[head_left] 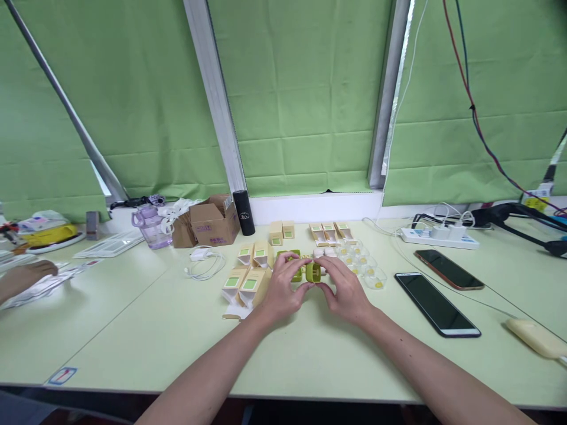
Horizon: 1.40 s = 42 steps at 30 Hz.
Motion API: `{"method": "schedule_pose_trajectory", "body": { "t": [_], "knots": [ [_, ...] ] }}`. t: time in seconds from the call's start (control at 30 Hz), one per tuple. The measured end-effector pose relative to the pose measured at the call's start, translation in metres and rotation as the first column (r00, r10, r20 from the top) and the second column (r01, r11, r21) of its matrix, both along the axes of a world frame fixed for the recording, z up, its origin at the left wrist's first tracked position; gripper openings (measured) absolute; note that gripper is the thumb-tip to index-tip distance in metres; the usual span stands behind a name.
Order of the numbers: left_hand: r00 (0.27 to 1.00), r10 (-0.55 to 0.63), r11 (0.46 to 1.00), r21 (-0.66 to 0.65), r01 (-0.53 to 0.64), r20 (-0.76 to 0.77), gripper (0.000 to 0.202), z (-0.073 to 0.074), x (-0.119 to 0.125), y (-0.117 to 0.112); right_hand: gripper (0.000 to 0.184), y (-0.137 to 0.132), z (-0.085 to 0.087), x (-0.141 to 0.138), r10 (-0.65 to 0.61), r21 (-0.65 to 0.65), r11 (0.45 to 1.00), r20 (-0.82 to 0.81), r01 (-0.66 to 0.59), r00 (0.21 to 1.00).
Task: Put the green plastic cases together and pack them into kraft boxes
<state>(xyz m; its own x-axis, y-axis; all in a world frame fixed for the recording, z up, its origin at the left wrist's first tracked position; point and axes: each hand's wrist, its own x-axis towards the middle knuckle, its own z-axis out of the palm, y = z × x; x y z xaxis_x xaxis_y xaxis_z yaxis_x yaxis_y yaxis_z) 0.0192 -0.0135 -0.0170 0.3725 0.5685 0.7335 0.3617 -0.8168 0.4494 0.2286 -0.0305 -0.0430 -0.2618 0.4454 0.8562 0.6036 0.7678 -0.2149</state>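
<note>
Between the fingertips of my left hand and my right hand is a small olive-green square cup-like piece. Both hands pinch it just above the table, its open side facing me. Partly hidden behind my left hand lies another green container. To the left stand several small beige boxes with green labels, their flaps open. Beyond my right hand sit clear plastic cups with yellow centres and small pale pink pieces.
More beige boxes stand farther back. A cardboard box, black bottle and purple jug line the back left. Phones, a power strip and cables lie right. Another person's hand touches papers at far left.
</note>
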Motion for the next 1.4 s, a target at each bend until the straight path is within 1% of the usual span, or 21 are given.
{"method": "schedule_pose_trajectory", "body": {
  "t": [0.07, 0.17, 0.23, 0.3, 0.4, 0.57, 0.83, 1.0, 1.23, 1.4],
  "knots": [
    [0.999, -0.005, 1.0, -0.027, 0.005, 0.032, 0.047, 0.003, 0.0, -0.002, 0.062, 0.001, -0.002, 0.001, 0.011, -0.014, 1.0, -0.037, -0.011, 0.999],
    [0.997, 0.006, 0.996, -0.091, 0.002, 0.081, 0.028, 0.006, 0.001, -0.002, 0.06, 0.003, -0.003, 0.002, 0.016, -0.038, 0.999, -0.105, -0.02, 0.994],
    [0.993, 0.035, 0.988, -0.156, -0.017, 0.112, 0.015, 0.005, 0.002, -0.001, 0.058, 0.003, -0.003, 0.002, 0.021, -0.05, 0.998, -0.145, -0.028, 0.989],
    [0.989, 0.065, 0.973, -0.227, -0.034, 0.134, 0.01, 0.003, 0.003, 0.002, 0.056, 0.003, -0.003, 0.002, 0.03, -0.056, 0.998, -0.167, -0.04, 0.986],
    [0.986, 0.085, 0.952, -0.305, -0.037, 0.145, 0.01, -0.002, 0.005, 0.006, 0.054, 0.004, -0.003, 0.002, 0.036, -0.062, 0.997, -0.178, -0.047, 0.983],
    [0.985, 0.07, 0.934, -0.358, -0.008, 0.161, 0.012, -0.005, 0.007, 0.009, 0.051, 0.004, -0.005, 0.001, 0.034, -0.064, 0.997, -0.173, -0.045, 0.984],
    [0.986, 0.041, 0.927, -0.375, 0.023, 0.163, 0.012, -0.004, 0.008, 0.009, 0.049, 0.003, -0.006, 0.0, 0.044, -0.056, 0.997, -0.156, -0.054, 0.987],
    [0.988, 0.045, 0.918, -0.395, 0.018, 0.148, 0.016, -0.004, 0.008, 0.009, 0.05, 0.003, -0.006, 0.0, 0.049, -0.06, 0.996, -0.15, -0.059, 0.988],
    [0.988, 0.027, 0.913, -0.407, 0.038, 0.153, 0.019, -0.001, 0.008, 0.008, 0.049, 0.002, -0.005, -0.001, 0.049, -0.063, 0.996, -0.152, -0.059, 0.987],
    [0.988, 0.023, 0.92, -0.39, 0.038, 0.15, 0.019, -0.001, 0.009, 0.009, 0.048, 0.002, -0.004, -0.001, 0.058, -0.068, 0.995, -0.15, -0.069, 0.987]
  ]
}}
